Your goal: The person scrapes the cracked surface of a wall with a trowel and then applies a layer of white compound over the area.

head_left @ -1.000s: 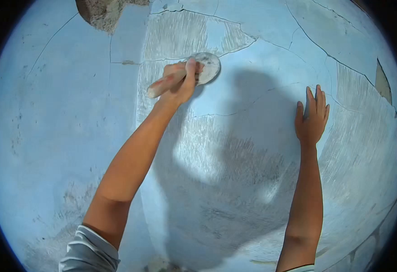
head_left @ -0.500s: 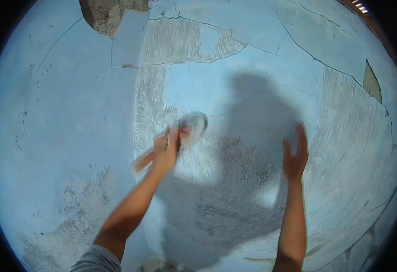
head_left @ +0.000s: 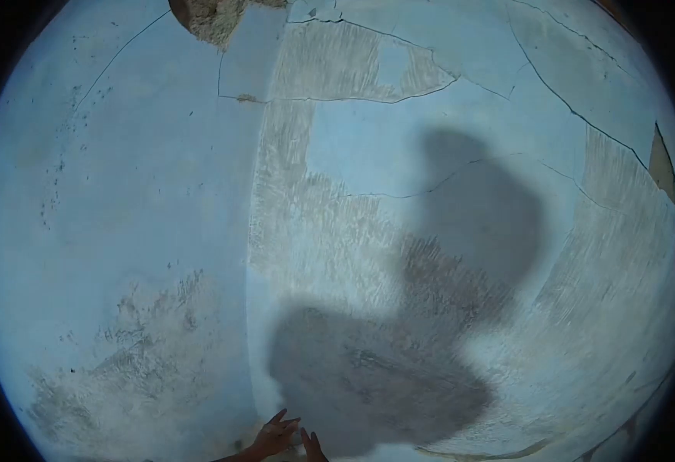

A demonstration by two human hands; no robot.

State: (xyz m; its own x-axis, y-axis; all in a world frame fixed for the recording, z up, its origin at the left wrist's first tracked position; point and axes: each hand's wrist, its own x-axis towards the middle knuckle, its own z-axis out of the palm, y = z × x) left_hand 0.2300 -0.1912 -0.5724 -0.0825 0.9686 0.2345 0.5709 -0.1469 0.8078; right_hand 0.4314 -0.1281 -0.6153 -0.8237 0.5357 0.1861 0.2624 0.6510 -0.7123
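Observation:
Low at the bottom edge, my left hand (head_left: 274,440) shows with its fingers apart and stretched out, nothing clearly gripped in it. Close beside it, my right hand (head_left: 312,446) is partly cut off by the frame's edge, its visible fingers pointing up. The fingertips of the two hands nearly meet. Behind them stands a light blue plastered wall (head_left: 152,208). Grey patches (head_left: 337,231) on it are scored with many short scratch marks where the blue paint is gone.
A dark shadow (head_left: 476,215) falls across the wall's middle. Long cracks (head_left: 399,100) run through the upper plaster. At the top left a hole (head_left: 218,21) bares rough brown material, and a smaller gap (head_left: 663,165) opens at the right. Another scratched patch (head_left: 141,362) lies low on the left.
Both hands have dropped from mid-wall to the bottom edge and come together. The wooden-handled tool that was in my left hand is out of sight. The view has shifted slightly left.

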